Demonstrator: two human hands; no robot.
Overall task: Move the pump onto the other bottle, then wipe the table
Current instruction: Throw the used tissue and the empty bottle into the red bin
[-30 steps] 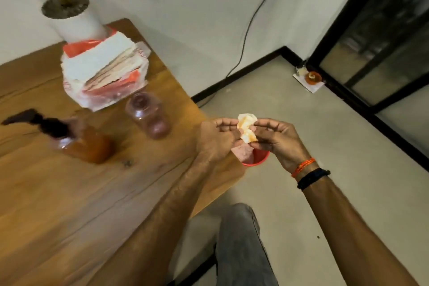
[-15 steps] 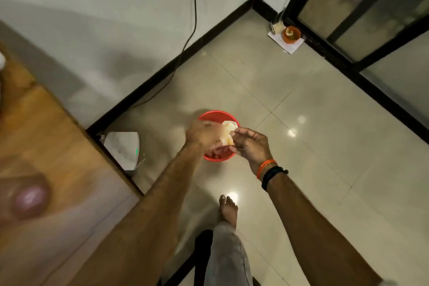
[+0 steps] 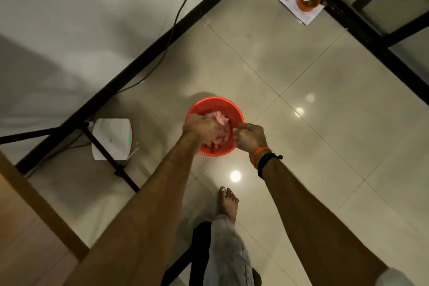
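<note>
Head view: we look straight down at the glossy beige tiled floor (image 3: 301,72), where a round red plastic bin (image 3: 216,103) stands near our bare foot (image 3: 228,202). Both hands work over the bin's mouth. Our left hand (image 3: 200,126) has its fingers curled down onto a crumpled pale pink wad of tissue (image 3: 220,123) that sits in the bin. Our right hand (image 3: 249,136) is loosely curled at the bin's right rim; we cannot tell whether it pinches a corner of the wad.

Only a corner of the brown wooden tabletop (image 3: 30,239) shows at lower left. The pump and both bottles are out of view, so the transfer cannot be confirmed here. We judge the task to be at its last step, disposal of the used wipe.

A white box-shaped device (image 3: 111,139) with a green light sits by the wall.
</note>
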